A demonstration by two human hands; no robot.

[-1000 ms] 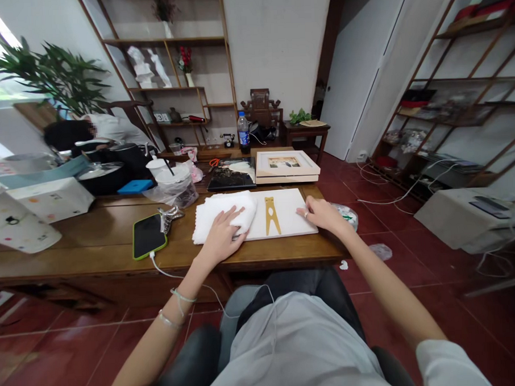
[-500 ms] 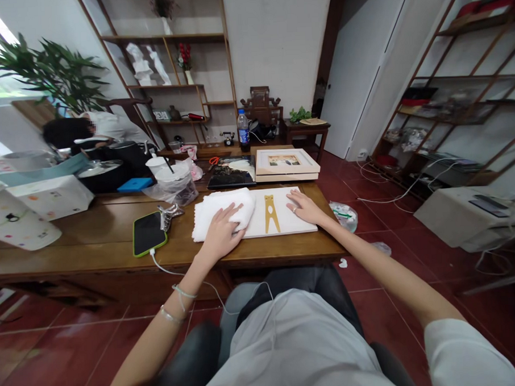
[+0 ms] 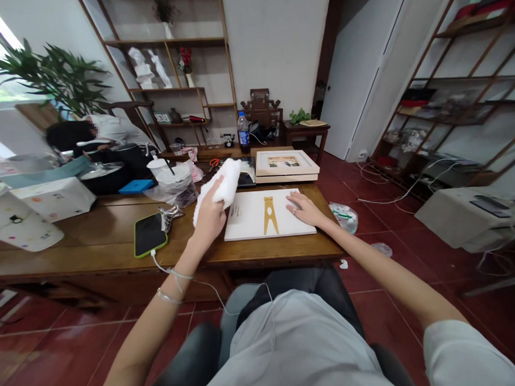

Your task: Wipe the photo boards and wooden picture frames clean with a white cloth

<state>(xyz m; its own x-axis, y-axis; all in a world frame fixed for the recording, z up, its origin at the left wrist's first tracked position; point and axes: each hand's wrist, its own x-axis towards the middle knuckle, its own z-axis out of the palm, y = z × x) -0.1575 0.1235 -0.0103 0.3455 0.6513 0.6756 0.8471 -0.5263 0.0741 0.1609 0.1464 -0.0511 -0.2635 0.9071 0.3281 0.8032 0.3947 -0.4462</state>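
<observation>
A folded white towel (image 3: 228,183) is gripped in my left hand (image 3: 209,215), raised and tilted above the left end of a white board (image 3: 250,216). This flat board, perhaps a book, lies on the wooden table and carries a gold, clothespin-shaped figure (image 3: 270,215) plus small grey print near its left edge. My right hand (image 3: 304,208) rests flat with fingers spread on the board's right side. Left of the towel, a phone (image 3: 150,234) in a green case lies plugged into a white cable, with a crumpled silver wrapper (image 3: 170,217) beside it.
Behind the board sit a framed picture (image 3: 287,164) and a dark bottle (image 3: 243,131) with a blue cap. A lidded cup in a plastic bag (image 3: 176,185), a blue box (image 3: 135,185) and a tissue box (image 3: 55,199) stand leftward. Another person leans at the far left.
My left hand has closed on the towel and lifted it up and to the left off the board, uncovering the print. My right hand stays in place.
</observation>
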